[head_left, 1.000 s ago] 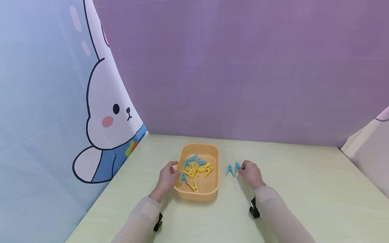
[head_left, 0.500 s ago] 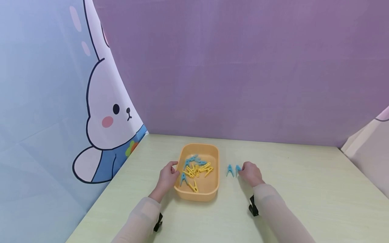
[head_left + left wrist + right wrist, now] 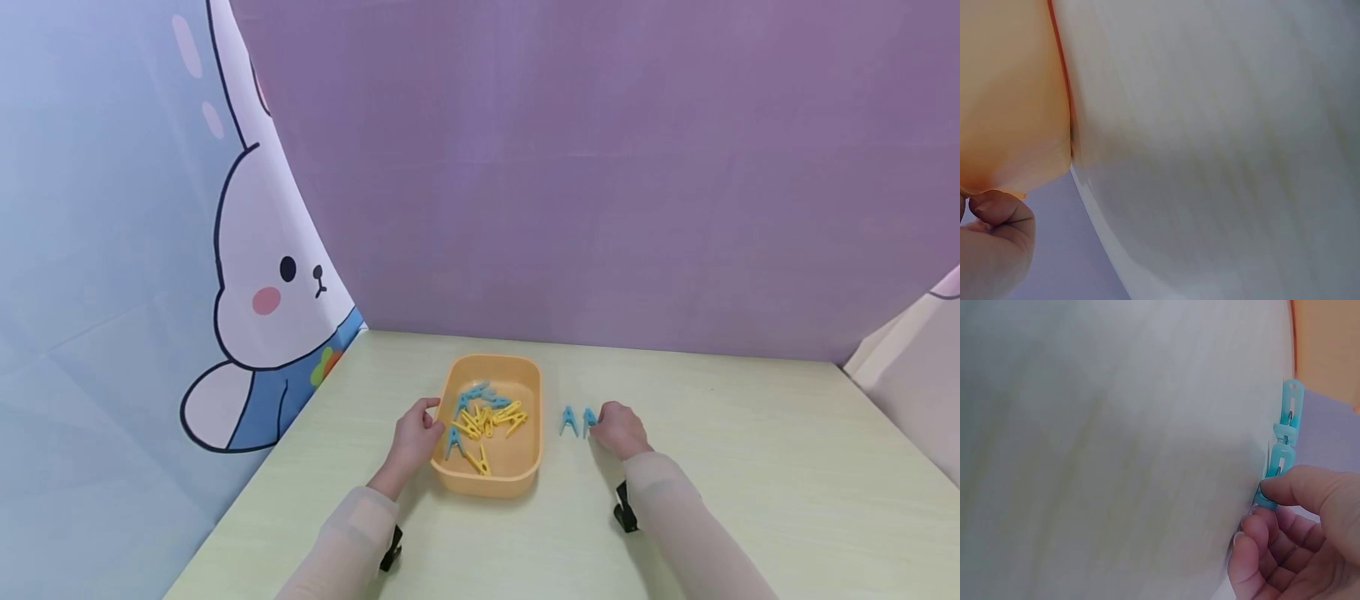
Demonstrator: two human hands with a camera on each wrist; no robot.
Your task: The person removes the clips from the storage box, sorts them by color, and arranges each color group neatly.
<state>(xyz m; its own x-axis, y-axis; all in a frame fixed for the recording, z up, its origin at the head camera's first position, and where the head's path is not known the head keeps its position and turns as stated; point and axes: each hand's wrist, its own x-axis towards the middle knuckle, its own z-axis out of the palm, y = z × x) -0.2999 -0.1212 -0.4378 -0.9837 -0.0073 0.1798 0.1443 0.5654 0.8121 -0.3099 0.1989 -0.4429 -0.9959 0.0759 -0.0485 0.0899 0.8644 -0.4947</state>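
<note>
My left hand (image 3: 412, 437) grips the left rim of an orange-yellow plastic basin (image 3: 487, 487), with thumb and fingertips at the edge (image 3: 999, 209). Inside lie several yellow clothespins (image 3: 478, 460) and several blue clothespins (image 3: 453, 442). To the right of the basin, my right hand (image 3: 621, 430) pinches a blue clothespin (image 3: 1280, 461) between thumb and fingers, down at the tabletop. Its lower part is hidden by the fingers. A second blue clothespin (image 3: 568, 422) lies just left of it, pointing the same way.
The pale wood-grain table (image 3: 772, 467) stretches to both sides. Behind it hangs a purple cloth (image 3: 600, 167), and a blue panel with a printed rabbit (image 3: 277, 325) borders the left. Black straps (image 3: 625, 510) show at both wrists.
My right hand has drawn the pinched clothespin slightly nearer and to the right, level with its neighbour. The left hand and basin have stayed in place.
</note>
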